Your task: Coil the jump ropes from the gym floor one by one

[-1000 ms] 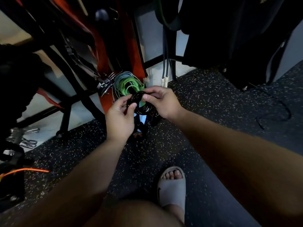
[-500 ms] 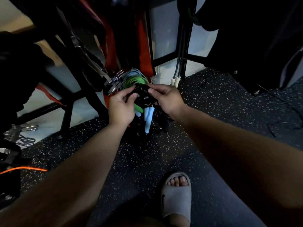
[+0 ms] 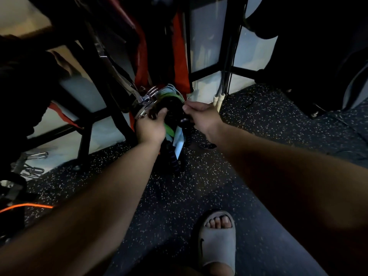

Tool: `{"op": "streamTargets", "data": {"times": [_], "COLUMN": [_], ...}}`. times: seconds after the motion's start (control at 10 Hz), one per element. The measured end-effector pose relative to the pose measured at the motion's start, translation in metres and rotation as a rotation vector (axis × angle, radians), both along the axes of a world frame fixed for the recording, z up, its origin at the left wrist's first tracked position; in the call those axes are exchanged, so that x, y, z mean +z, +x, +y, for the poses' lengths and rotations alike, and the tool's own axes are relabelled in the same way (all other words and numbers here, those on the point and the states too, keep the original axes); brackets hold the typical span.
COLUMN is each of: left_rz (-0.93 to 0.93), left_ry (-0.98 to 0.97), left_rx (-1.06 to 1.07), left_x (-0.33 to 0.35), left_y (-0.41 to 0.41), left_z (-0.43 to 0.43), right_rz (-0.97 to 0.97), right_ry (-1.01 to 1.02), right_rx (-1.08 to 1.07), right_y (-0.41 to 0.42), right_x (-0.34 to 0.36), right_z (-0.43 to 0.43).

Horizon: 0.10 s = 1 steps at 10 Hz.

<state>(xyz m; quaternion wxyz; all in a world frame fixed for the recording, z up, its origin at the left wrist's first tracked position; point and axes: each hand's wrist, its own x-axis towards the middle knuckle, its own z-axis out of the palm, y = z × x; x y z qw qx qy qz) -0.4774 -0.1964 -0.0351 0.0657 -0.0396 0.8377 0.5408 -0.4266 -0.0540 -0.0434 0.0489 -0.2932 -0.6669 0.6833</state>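
Observation:
A coiled black jump rope (image 3: 172, 110) sits between my two hands, up against a metal hook (image 3: 146, 98) on the rack. My left hand (image 3: 151, 124) grips the coil's left side with thumb and fingers. At the coil's right side my right hand (image 3: 201, 115) pinches it. Behind the black coil hang a green coiled rope (image 3: 175, 96) and a pale blue-grey one (image 3: 171, 89). Green (image 3: 169, 130), light blue (image 3: 179, 143) and ribbed black handles (image 3: 173, 161) dangle below my hands.
A black metal rack (image 3: 117, 116) with orange straps (image 3: 180, 62) stands just behind the ropes. Two grey cords with cream ends (image 3: 218, 100) hang at the right. Speckled rubber floor (image 3: 179, 196) lies below; my sandalled foot (image 3: 218, 238) is near the bottom. An orange cable (image 3: 25, 206) runs at the left.
Both hands have carried the black coil up and away from me, onto the hanging green and blue ropes at the rack's hook. The view has tilted forward.

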Motion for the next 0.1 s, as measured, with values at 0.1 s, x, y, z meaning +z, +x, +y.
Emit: {"op": "streamTargets", "data": {"times": [0.1], "left_rz": [-0.061], "left_ry": [0.116], "left_rx": [0.075], "left_x": [0.0025], "left_y": [0.0214], "left_z": [-0.0099], "right_rz": [0.01], "right_ry": [0.028], "right_rx": [-0.001], "right_y": [0.0267], "right_x": [0.0081], "right_z": [0.002]}}
